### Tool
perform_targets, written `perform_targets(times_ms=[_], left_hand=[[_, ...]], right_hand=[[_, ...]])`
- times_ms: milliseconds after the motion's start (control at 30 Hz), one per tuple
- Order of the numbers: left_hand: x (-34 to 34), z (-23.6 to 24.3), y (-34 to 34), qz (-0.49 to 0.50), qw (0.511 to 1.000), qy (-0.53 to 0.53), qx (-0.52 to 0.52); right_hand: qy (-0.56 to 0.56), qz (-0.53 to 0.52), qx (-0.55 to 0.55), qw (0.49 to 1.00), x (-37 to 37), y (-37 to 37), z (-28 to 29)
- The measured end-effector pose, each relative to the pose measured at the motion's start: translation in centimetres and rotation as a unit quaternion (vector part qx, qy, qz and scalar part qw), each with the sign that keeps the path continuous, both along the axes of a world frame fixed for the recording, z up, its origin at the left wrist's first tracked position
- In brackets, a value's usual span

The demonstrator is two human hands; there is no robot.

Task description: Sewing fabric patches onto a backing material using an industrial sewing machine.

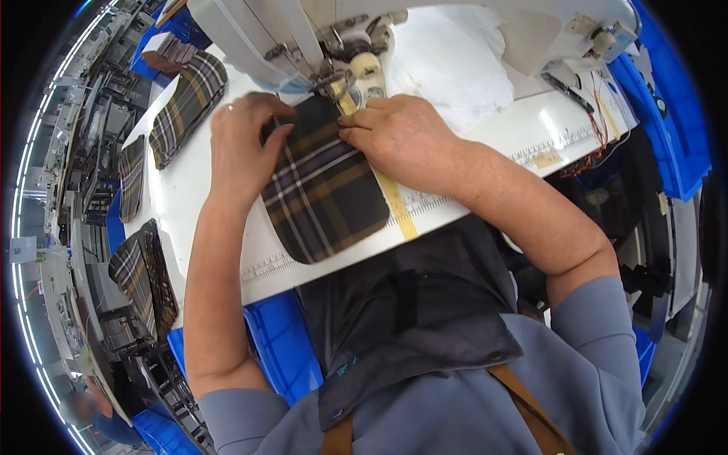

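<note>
Plaid pocket piece (322, 186) flat on white counter (493, 129), pinned between both hands under sewing machine (334, 45). Left hand (243, 144) spread flat, pressing its upper left edge; right hand (398, 133) fingers pressed on its upper right corner beside yellow tape (398, 208). More plaid pieces (186, 106) well left.

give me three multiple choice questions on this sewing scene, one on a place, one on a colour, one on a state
1. Where does the plaid fabric piece lie?
A. on the white sewing table
B. in a blue bin
C. on the floor

2. What colour is the tape strip beside it?
A. red
B. yellow
C. green

3. How are the left hand and right hand placed?
A. lifted clear
B. one holds scissors
C. both pressed flat on the fabric

Answers: 1 A, it lies under the machine head; 2 B, the strip is yellow; 3 C, both palms rest on it.
</note>
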State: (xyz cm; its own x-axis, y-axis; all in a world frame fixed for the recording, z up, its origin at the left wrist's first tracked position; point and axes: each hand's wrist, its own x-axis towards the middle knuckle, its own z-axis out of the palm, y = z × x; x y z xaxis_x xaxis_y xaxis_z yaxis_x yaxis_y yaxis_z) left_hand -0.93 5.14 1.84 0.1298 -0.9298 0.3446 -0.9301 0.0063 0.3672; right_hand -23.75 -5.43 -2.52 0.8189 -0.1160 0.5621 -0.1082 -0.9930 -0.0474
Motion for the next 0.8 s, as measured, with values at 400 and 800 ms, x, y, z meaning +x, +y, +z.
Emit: perform_targets(times_ms=[400,800], left_hand=[[-9.5,-1.6,9.1,-0.156,0.987,0.032,-0.036],[-9.8,-1.7,8.9,-0.096,0.990,0.101,-0.023]], right_hand=[[-0.033,0.029,0.162,0.986,-7.3,5.7,0.9],[-0.074,0.061,0.168,0.981,-7.8,7.3,-0.4]])
